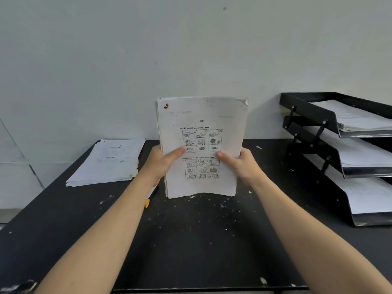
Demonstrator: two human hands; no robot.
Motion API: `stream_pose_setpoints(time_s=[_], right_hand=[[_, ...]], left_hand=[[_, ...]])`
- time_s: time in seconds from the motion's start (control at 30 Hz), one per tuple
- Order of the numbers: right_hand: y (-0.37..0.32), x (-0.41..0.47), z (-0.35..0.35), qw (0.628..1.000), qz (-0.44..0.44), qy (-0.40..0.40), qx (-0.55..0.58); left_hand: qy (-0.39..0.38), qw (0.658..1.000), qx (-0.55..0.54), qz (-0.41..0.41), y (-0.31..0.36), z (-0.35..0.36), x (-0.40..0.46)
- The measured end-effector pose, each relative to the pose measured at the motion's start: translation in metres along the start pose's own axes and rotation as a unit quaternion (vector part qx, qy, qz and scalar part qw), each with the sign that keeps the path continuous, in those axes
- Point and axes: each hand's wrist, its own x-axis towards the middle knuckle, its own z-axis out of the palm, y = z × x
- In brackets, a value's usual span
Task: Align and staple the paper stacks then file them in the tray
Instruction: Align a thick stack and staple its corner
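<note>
Fingers of the left hand [162,164] and right hand [241,164] are hidden behind the stack [201,145]; only the thumbs show on its front. Print on the stack is too small to read. Left of the stack, a white object with an orange tip [147,203] is mostly hidden by the left forearm; right of the stack, the tray [314,132] is cut off by the frame edge.

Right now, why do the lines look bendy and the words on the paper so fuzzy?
In the head view, the wide-angle lens bows the tiered paper tray and the black table's edges; the small print on the held paper stack is too soft to read, though its drawings show; the lighting is flat and dim, with only faint shadows under the left hand and right hand.
</note>
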Motion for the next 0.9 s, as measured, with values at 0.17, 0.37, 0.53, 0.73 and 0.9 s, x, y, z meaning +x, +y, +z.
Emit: stream_pose_setpoints(time_s=[0.17, 0.37, 0.53, 0.73, 0.9], right_hand=[[0.005, 0.003, -0.002, 1.0, 0.005, -0.017, 0.014], [-0.008, 0.004, -0.002, 0.999, 0.015, -0.013, -0.026], [-0.067, 0.007, 0.006, 0.982, -0.099, 0.112, -0.115], [-0.155, -0.001, 0.063, 0.811, -0.345, 0.227, -0.415], [-0.161, 0.01, 0.109, 0.785, -0.285, 0.109, -0.539]], left_hand=[[-0.011, 0.999, -0.035, -0.016, -0.005, 0.0, 0.004], [-0.017, 1.0, -0.004, -0.025, 0.006, -0.005, 0.009], [0.016, 1.0, -0.005, 0.022, 0.039, -0.006, 0.023], [0.019, 1.0, -0.022, -0.006, 0.045, -0.003, 0.019], [0.024, 1.0, 0.0, -0.002, 0.048, -0.001, 0.015]])
